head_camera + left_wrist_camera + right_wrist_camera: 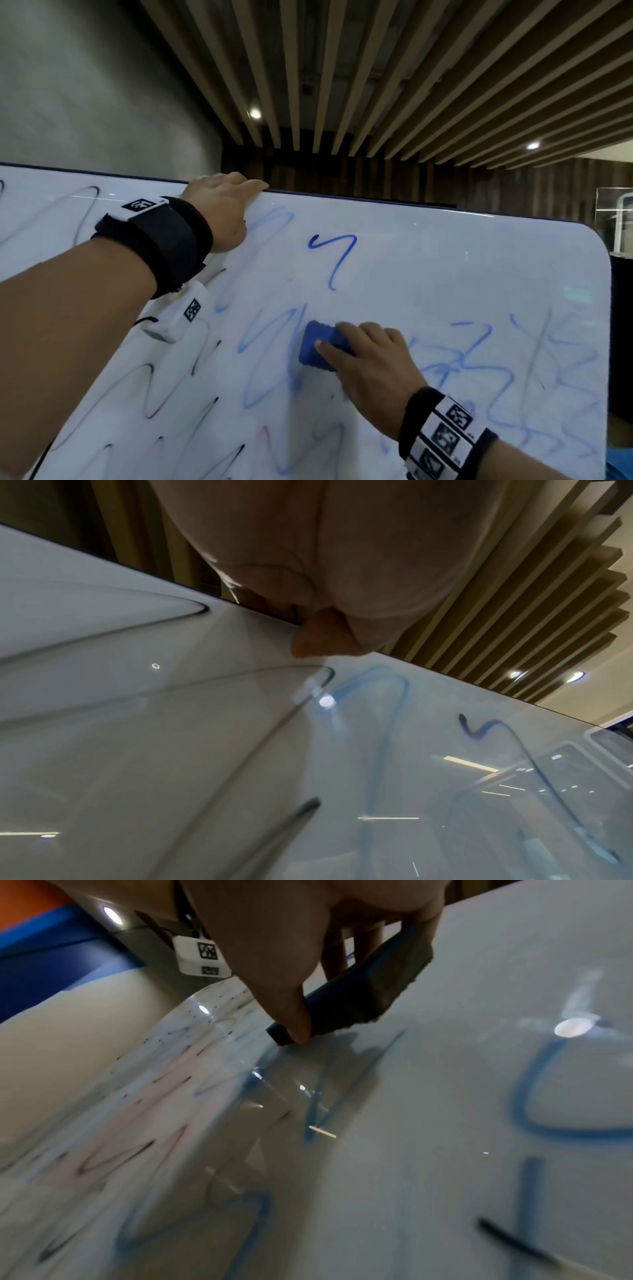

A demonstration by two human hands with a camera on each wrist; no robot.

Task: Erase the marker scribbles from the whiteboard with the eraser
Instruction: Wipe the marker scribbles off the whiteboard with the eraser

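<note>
A whiteboard fills the lower half of the head view, covered with blue scribbles in the middle and right, and black scribbles on the left. My right hand grips a blue eraser and holds it against the board over smeared blue lines. In the right wrist view the eraser shows its dark felt pad, pinched between thumb and fingers. My left hand grips the board's top edge, fingers curled over it; the left wrist view shows the thumb on the board face.
The board's rounded right corner is near the frame's right side. A slatted wooden ceiling and a grey wall lie behind the board. Faint red marks sit low on the board.
</note>
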